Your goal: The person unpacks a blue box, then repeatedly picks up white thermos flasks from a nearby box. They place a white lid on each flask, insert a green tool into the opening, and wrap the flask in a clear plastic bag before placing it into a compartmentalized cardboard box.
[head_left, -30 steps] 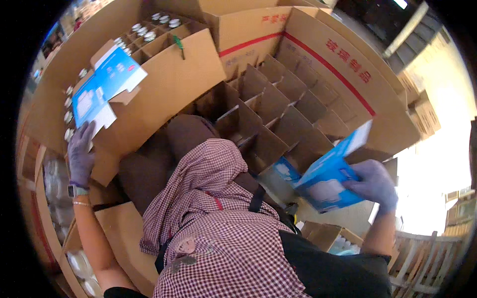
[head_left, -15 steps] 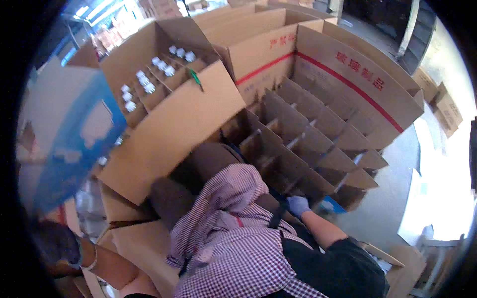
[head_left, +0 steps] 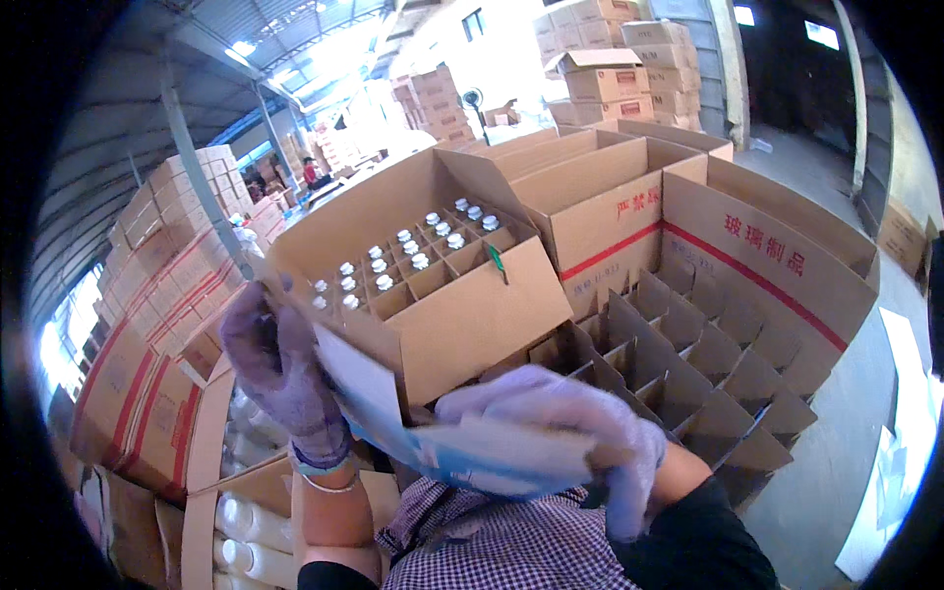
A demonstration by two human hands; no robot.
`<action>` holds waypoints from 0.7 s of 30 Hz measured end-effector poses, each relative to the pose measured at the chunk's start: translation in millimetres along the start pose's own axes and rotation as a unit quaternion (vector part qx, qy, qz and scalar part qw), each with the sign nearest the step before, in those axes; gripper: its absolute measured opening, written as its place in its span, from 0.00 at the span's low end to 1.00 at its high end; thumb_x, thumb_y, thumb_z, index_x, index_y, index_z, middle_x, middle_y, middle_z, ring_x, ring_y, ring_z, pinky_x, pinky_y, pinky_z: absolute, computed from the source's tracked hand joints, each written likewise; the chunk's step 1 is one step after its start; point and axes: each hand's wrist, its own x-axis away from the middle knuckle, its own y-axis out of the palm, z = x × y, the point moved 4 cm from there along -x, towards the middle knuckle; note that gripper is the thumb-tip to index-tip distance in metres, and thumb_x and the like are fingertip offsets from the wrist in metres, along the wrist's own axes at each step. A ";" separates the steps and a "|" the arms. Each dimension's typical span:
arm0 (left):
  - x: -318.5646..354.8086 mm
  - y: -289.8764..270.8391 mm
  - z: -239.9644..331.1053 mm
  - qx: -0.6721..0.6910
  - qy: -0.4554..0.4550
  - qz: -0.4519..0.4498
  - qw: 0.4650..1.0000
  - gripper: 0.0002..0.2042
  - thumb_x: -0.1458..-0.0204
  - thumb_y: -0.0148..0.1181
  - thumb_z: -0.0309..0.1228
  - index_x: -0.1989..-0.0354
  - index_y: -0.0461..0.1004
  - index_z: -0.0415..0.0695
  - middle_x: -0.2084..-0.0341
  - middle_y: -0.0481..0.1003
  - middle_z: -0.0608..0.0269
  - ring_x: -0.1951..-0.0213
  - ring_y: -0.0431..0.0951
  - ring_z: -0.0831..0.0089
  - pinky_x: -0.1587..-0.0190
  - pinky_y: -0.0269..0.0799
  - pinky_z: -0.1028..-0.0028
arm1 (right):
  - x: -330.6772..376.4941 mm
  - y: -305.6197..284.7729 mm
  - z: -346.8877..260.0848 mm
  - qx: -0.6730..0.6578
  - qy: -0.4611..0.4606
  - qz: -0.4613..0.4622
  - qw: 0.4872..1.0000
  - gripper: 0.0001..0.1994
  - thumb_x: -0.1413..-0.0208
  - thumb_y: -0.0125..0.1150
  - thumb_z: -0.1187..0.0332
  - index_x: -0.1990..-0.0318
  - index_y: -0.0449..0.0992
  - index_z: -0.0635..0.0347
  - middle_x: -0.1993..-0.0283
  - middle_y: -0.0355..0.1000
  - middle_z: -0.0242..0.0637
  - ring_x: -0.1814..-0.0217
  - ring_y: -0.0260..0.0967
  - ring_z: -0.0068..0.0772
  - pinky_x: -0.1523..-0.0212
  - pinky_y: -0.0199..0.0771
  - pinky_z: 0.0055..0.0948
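A bent blue and white cardboard sheet (head_left: 492, 468) spans the space between my two hands, in front of my chequered apron. My left hand (head_left: 295, 379), in a pale purple glove, grips its upper left end. My gloved right hand (head_left: 560, 403), slightly blurred, lies over the sheet's right part with fingers curled around the edge. Just beyond is an open carton (head_left: 482, 300) holding rows of white-capped bottles (head_left: 420, 261), set between dividers. A green strip (head_left: 495, 258) hangs on its near flap. Cardboard dividers (head_left: 688, 344) stand upright to the right.
Tall open cartons (head_left: 757, 246) with red stripes stand behind the dividers. At the lower left, an open carton holds white bottles (head_left: 254, 546) lying on their sides. Stacked boxes (head_left: 157, 236) rise at far left and back. White sheets (head_left: 885, 472) lie on the floor at right.
My view has lifted. My left hand came up from the lower left and my right hand left the dividers' near edge. The blue and white cardboard has moved from the left to between my hands.
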 end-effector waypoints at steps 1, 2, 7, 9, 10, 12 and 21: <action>5.6 -5.2 0.7 0.012 -0.024 0.003 1.000 0.19 0.40 0.59 0.24 0.40 0.66 0.40 0.44 0.73 0.56 0.48 0.75 0.71 0.46 0.72 0.73 | -9.1 8.9 -1.8 0.004 -0.050 -0.017 0.999 0.51 0.55 0.65 0.34 0.33 0.62 0.67 0.33 0.62 0.51 0.33 0.60 0.48 0.32 0.56 0.43; 9.2 -9.9 8.5 0.001 -0.027 0.017 0.999 0.16 0.37 0.57 0.30 0.42 0.68 0.40 0.44 0.73 0.55 0.48 0.75 0.70 0.45 0.71 0.70 | -8.4 13.7 2.4 -0.024 -0.017 -0.016 0.999 0.47 0.52 0.62 0.36 0.34 0.64 0.67 0.35 0.64 0.52 0.35 0.62 0.47 0.34 0.58 0.42; 29.2 -46.1 6.5 0.008 -0.015 -0.014 1.000 0.36 0.36 0.31 0.62 0.60 0.75 0.38 0.45 0.74 0.49 0.48 0.75 0.56 0.37 0.63 0.55 | -11.4 26.1 10.5 -0.071 0.086 0.176 0.978 0.34 0.52 0.57 0.46 0.44 0.69 0.66 0.49 0.69 0.45 0.47 0.67 0.41 0.42 0.63 0.37; 35.9 -44.3 12.2 0.051 -0.046 -0.105 0.992 0.45 0.41 0.23 0.72 0.67 0.75 0.38 0.49 0.76 0.46 0.49 0.76 0.51 0.34 0.58 0.51 | -18.7 12.4 17.0 0.161 0.104 0.267 0.945 0.23 0.49 0.53 0.56 0.50 0.69 0.63 0.54 0.68 0.43 0.49 0.67 0.36 0.43 0.65 0.36; 41.2 -36.0 19.6 0.124 -0.056 -0.175 0.975 0.45 0.42 0.24 0.73 0.68 0.74 0.39 0.52 0.77 0.45 0.50 0.77 0.51 0.34 0.58 0.51 | -19.0 2.3 29.0 0.152 0.107 0.302 0.935 0.21 0.44 0.53 0.56 0.50 0.69 0.62 0.54 0.67 0.42 0.48 0.67 0.37 0.42 0.65 0.37; 46.7 -21.6 37.0 0.110 -0.095 -0.210 0.967 0.42 0.43 0.31 0.74 0.71 0.71 0.41 0.63 0.80 0.46 0.57 0.80 0.54 0.34 0.59 0.51 | -13.5 -7.4 58.2 0.005 0.037 0.355 0.934 0.20 0.36 0.50 0.52 0.49 0.67 0.59 0.53 0.66 0.41 0.46 0.66 0.39 0.39 0.65 0.41; 17.8 -18.4 -14.4 -0.215 -0.243 -0.331 0.886 0.12 0.47 0.60 0.34 0.58 0.73 0.40 0.76 0.76 0.58 0.73 0.77 0.64 0.67 0.72 0.69 | -23.6 29.8 55.1 0.223 0.053 0.282 0.932 0.50 0.55 0.70 0.39 0.30 0.55 0.57 0.40 0.61 0.49 0.37 0.63 0.45 0.35 0.64 0.44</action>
